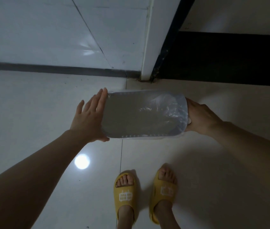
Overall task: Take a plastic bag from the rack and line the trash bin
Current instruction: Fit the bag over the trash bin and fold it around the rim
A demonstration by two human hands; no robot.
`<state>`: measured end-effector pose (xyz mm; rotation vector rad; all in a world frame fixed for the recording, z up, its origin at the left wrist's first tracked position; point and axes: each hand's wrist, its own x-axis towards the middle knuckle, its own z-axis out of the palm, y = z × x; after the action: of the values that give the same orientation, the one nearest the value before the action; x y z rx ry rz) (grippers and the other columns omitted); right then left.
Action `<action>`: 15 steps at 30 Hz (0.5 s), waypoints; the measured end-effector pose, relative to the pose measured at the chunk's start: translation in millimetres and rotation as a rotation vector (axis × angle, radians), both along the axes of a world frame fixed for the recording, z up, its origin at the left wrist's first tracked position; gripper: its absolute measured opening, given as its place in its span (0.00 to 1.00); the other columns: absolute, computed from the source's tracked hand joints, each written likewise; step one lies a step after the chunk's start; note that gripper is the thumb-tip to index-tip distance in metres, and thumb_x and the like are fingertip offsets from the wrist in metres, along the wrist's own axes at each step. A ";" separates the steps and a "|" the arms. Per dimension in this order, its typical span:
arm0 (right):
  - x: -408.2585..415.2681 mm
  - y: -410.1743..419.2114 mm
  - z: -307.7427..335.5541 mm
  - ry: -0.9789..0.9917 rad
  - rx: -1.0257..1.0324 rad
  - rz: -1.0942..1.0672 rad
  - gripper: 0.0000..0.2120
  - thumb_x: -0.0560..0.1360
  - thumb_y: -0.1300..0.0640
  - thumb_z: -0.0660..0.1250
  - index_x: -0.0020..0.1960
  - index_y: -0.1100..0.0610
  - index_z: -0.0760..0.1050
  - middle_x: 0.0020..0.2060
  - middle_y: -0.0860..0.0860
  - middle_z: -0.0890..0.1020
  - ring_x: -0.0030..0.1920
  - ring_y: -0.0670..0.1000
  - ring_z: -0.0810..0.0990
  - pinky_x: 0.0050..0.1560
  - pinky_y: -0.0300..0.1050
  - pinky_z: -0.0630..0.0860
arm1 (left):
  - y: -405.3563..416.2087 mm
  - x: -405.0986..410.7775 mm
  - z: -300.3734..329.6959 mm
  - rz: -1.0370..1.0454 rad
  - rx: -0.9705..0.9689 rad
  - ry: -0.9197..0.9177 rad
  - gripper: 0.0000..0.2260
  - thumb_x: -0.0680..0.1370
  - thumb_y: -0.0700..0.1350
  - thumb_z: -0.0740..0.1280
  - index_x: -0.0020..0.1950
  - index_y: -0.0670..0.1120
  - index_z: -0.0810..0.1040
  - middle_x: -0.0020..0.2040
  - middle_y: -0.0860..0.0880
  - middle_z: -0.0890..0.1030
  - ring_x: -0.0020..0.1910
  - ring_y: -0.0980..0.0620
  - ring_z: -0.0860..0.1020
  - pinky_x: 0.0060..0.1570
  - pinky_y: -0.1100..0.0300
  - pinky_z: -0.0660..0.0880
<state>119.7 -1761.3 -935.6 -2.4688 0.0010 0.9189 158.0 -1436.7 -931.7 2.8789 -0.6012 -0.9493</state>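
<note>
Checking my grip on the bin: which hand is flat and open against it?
The left hand, fingers spread flat against the trash bin; the right hand curls around the bagged end.

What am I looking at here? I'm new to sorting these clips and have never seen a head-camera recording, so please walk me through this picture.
There is no machine here. A person wears a wide-angle camera on the head, so this single picture looks down past their own arms to the floor.

In the middle stands a trash bin, seen from above, with a thin clear plastic bag already stretched over its rim; the bag looks crumpled on the right side. The left hand lies flat and open against the bin's left end. The right hand has its grip closed on the right end, apparently tucking the bag.

Below are the person's feet in yellow slippers on a pale tiled floor. The bright round spot is a lamp's reflection. Behind the bin are a white wall and a dark doorway.
</note>
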 end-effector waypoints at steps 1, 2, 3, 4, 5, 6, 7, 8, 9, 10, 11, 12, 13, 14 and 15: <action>1.2 -0.5 3.4 0.036 0.016 -0.021 0.62 0.54 0.49 0.82 0.75 0.49 0.44 0.72 0.53 0.65 0.68 0.57 0.69 0.66 0.52 0.68 | -0.2 0.5 1.0 -0.003 0.007 0.003 0.68 0.52 0.62 0.79 0.73 0.47 0.32 0.78 0.44 0.45 0.76 0.42 0.50 0.71 0.40 0.45; 2.3 -1.9 8.0 0.066 0.019 -0.035 0.66 0.52 0.49 0.82 0.74 0.48 0.39 0.74 0.53 0.61 0.70 0.56 0.65 0.68 0.52 0.65 | -0.3 1.2 2.7 -0.012 0.013 0.005 0.69 0.51 0.63 0.78 0.73 0.48 0.31 0.78 0.44 0.43 0.76 0.42 0.48 0.71 0.41 0.43; 3.0 -3.4 13.8 0.076 0.011 -0.029 0.69 0.50 0.47 0.83 0.73 0.46 0.35 0.75 0.52 0.57 0.72 0.55 0.61 0.70 0.52 0.62 | 0.0 1.4 4.9 -0.024 0.014 0.003 0.70 0.50 0.64 0.78 0.72 0.48 0.30 0.78 0.44 0.41 0.76 0.42 0.45 0.71 0.41 0.41; 3.5 -4.2 20.1 0.062 -0.003 -0.001 0.71 0.49 0.45 0.82 0.72 0.45 0.32 0.76 0.51 0.52 0.73 0.54 0.56 0.71 0.51 0.58 | 0.4 1.3 7.2 -0.034 0.009 -0.005 0.70 0.49 0.65 0.77 0.71 0.49 0.28 0.77 0.44 0.40 0.76 0.43 0.44 0.71 0.42 0.39; 4.0 -3.8 26.8 0.029 -0.013 0.043 0.72 0.48 0.42 0.81 0.72 0.45 0.30 0.76 0.50 0.47 0.74 0.53 0.51 0.72 0.50 0.54 | 0.3 0.8 9.5 -0.042 0.002 -0.018 0.71 0.48 0.66 0.77 0.70 0.50 0.27 0.77 0.44 0.39 0.76 0.43 0.43 0.70 0.42 0.38; 4.8 -1.2 33.4 -0.003 -0.019 0.091 0.72 0.48 0.40 0.81 0.71 0.45 0.28 0.76 0.48 0.43 0.74 0.51 0.46 0.72 0.49 0.49 | -0.7 -0.3 11.8 -0.048 -0.003 -0.029 0.71 0.48 0.66 0.76 0.69 0.50 0.26 0.77 0.44 0.39 0.76 0.43 0.42 0.70 0.43 0.37; 5.5 3.9 39.1 -0.026 -0.024 0.144 0.73 0.49 0.38 0.80 0.69 0.45 0.25 0.75 0.47 0.38 0.74 0.49 0.41 0.72 0.48 0.45 | -2.8 -1.9 13.3 -0.051 -0.003 -0.035 0.71 0.48 0.67 0.76 0.69 0.50 0.25 0.77 0.44 0.39 0.76 0.43 0.41 0.70 0.43 0.37; 6.4 11.1 42.8 -0.039 -0.031 0.200 0.73 0.49 0.38 0.79 0.67 0.45 0.21 0.75 0.47 0.35 0.74 0.50 0.38 0.73 0.49 0.43 | -5.9 -4.0 13.8 -0.049 -0.001 -0.038 0.71 0.48 0.67 0.76 0.68 0.50 0.24 0.77 0.44 0.39 0.76 0.43 0.41 0.69 0.43 0.36; 7.6 20.0 44.1 -0.045 -0.037 0.253 0.74 0.50 0.38 0.79 0.65 0.45 0.19 0.74 0.49 0.32 0.74 0.51 0.35 0.73 0.51 0.40 | -9.6 -6.5 13.2 -0.044 0.002 -0.041 0.71 0.49 0.67 0.76 0.68 0.49 0.24 0.77 0.44 0.38 0.76 0.43 0.41 0.69 0.43 0.36; 9.0 29.9 43.8 -0.048 -0.044 0.290 0.73 0.50 0.39 0.79 0.64 0.45 0.17 0.73 0.50 0.30 0.73 0.53 0.32 0.73 0.54 0.38 | -13.5 -8.7 12.2 -0.035 0.010 -0.044 0.71 0.49 0.68 0.75 0.69 0.48 0.24 0.77 0.44 0.38 0.76 0.43 0.41 0.69 0.43 0.36; 10.8 38.9 42.7 -0.047 -0.053 0.306 0.73 0.51 0.40 0.79 0.63 0.45 0.17 0.73 0.51 0.29 0.73 0.54 0.31 0.72 0.56 0.36 | -17.0 -10.3 11.1 -0.022 0.018 -0.047 0.71 0.49 0.68 0.75 0.70 0.47 0.25 0.77 0.44 0.38 0.76 0.43 0.41 0.69 0.42 0.36; 12.3 45.7 41.5 -0.046 -0.067 0.303 0.73 0.51 0.40 0.79 0.64 0.46 0.18 0.73 0.52 0.28 0.73 0.55 0.30 0.71 0.58 0.35 | -19.3 -11.1 10.1 -0.008 0.027 -0.051 0.71 0.50 0.68 0.75 0.71 0.46 0.27 0.77 0.44 0.39 0.76 0.43 0.41 0.69 0.42 0.36; 13.1 49.4 40.4 -0.049 -0.087 0.284 0.73 0.52 0.40 0.79 0.66 0.48 0.19 0.73 0.53 0.28 0.73 0.56 0.30 0.72 0.59 0.36 | -20.1 -11.4 9.4 0.003 0.035 -0.056 0.70 0.50 0.68 0.75 0.71 0.46 0.28 0.77 0.44 0.39 0.76 0.43 0.42 0.69 0.42 0.37; 13.3 49.6 39.4 -0.053 -0.112 0.255 0.72 0.53 0.40 0.79 0.68 0.50 0.21 0.73 0.53 0.30 0.73 0.56 0.32 0.73 0.59 0.37 | -19.8 -11.4 8.6 0.009 0.041 -0.062 0.69 0.51 0.68 0.75 0.72 0.45 0.29 0.77 0.44 0.40 0.76 0.43 0.43 0.69 0.42 0.38; 12.6 47.3 38.6 -0.053 -0.134 0.222 0.71 0.54 0.40 0.79 0.69 0.52 0.23 0.74 0.54 0.31 0.74 0.56 0.34 0.74 0.59 0.40 | -18.7 -11.2 8.0 0.013 0.046 -0.069 0.69 0.51 0.67 0.75 0.72 0.45 0.29 0.78 0.44 0.41 0.76 0.43 0.44 0.70 0.42 0.38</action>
<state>132.3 -1714.1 -897.0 -2.6559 -0.2414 0.9717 146.7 -1455.4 -923.6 2.9638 -0.5715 -0.8766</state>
